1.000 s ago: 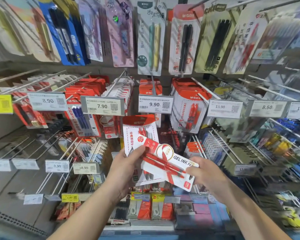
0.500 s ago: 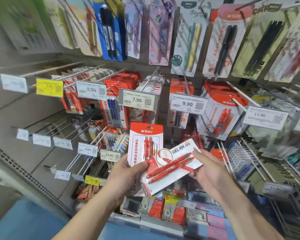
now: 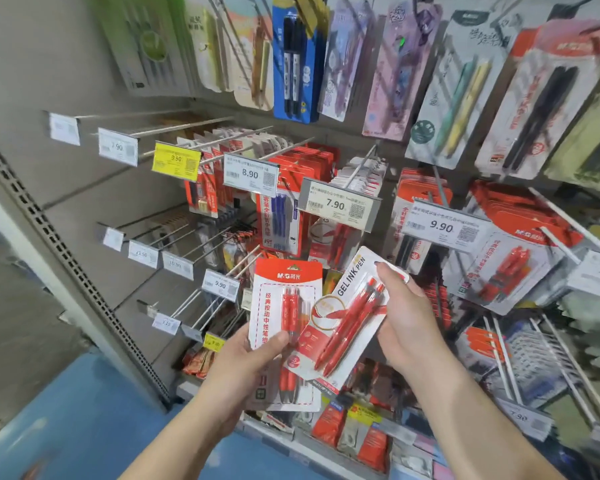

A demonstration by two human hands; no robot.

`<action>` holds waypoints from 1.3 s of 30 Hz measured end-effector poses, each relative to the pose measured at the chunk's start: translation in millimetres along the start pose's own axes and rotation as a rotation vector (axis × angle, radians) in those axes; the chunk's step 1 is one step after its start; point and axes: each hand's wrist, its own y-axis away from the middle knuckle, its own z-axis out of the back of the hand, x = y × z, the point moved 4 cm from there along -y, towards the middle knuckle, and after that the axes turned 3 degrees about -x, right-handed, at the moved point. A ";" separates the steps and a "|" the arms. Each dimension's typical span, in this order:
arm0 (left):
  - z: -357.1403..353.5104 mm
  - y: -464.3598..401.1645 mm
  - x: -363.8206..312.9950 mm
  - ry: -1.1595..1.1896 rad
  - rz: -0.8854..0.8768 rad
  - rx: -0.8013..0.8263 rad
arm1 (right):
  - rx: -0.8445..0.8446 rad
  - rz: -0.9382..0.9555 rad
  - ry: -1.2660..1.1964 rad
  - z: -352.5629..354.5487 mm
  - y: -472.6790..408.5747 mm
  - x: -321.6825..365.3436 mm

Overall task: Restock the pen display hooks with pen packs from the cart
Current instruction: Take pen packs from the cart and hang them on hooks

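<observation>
My left hand grips an upright red-topped M&G pen pack by its lower left edge, thumb across its front. In front of that pack, tilted up to the right, is a white GEL INK PEN pack with two red pens. My right hand holds this tilted pack by its upper right edge. Both packs sit low in front of the pen display hooks. The hook tagged 7.90 with white packs is just above them. The cart is out of view.
Several rows of hooks with price tags fill the wall. Bare hooks stick out at lower left beside a grey perforated upright. Full red packs hang behind the 9.90 tag on the right. A bottom shelf holds small red packs.
The view has swung left and closer to the display. The GEL INK PEN pack has turned from lying nearly flat to standing steeper, and my right hand has shifted up its edge.
</observation>
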 end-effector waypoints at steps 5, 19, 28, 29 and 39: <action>30.3 -10.1 -1.8 -0.019 0.024 -0.021 | -0.004 0.162 0.135 -16.7 -2.6 16.9; 69.0 -56.8 -27.5 -0.043 0.046 0.097 | -0.069 0.522 0.278 -64.0 -3.9 27.7; 79.5 -81.4 -34.3 -0.064 0.088 0.167 | -0.182 0.503 0.245 -67.2 -5.8 26.8; 79.1 -82.0 -34.2 -0.063 0.088 0.173 | -0.181 0.505 0.250 -67.0 -5.5 27.9; 71.3 -77.7 -41.0 -0.022 0.068 0.147 | -0.122 0.492 0.196 -69.8 -13.9 38.8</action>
